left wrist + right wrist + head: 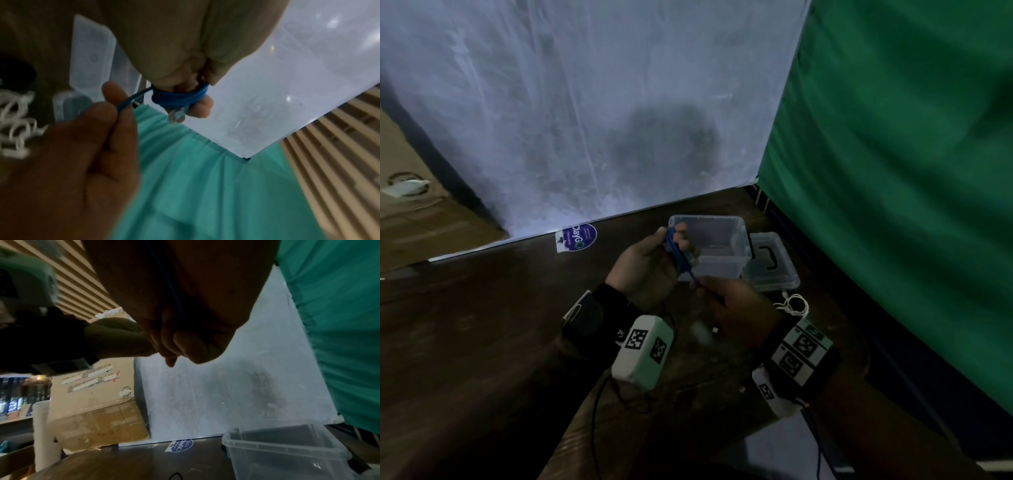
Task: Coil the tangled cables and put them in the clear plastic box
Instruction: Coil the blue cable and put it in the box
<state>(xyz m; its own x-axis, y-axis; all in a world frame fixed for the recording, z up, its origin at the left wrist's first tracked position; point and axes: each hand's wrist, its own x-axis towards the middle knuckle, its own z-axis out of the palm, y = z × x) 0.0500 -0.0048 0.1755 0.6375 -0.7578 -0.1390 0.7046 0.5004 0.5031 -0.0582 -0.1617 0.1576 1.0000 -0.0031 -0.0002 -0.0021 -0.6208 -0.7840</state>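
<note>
A blue cable (675,247) is wound in several loops round the fingers of my left hand (650,260), held up in front of the clear plastic box (722,255). In the left wrist view the blue coil (180,97) wraps those fingers, and a clear plug hangs below it. My right hand (726,298) pinches the loose blue strand (131,99) just below the coil. The strand (174,288) runs down my right palm in the right wrist view. A tangled white cable (794,305) lies on the table to the right of my right hand. The box (287,451) holds nothing.
The box's clear lid (774,262) with a black handle lies right of the box. A white board (585,120) stands behind the dark wooden table (482,325), and a green cloth (893,171) hangs on the right. A cardboard carton (92,410) sits at left. A blue sticker (578,236) lies at the board's foot.
</note>
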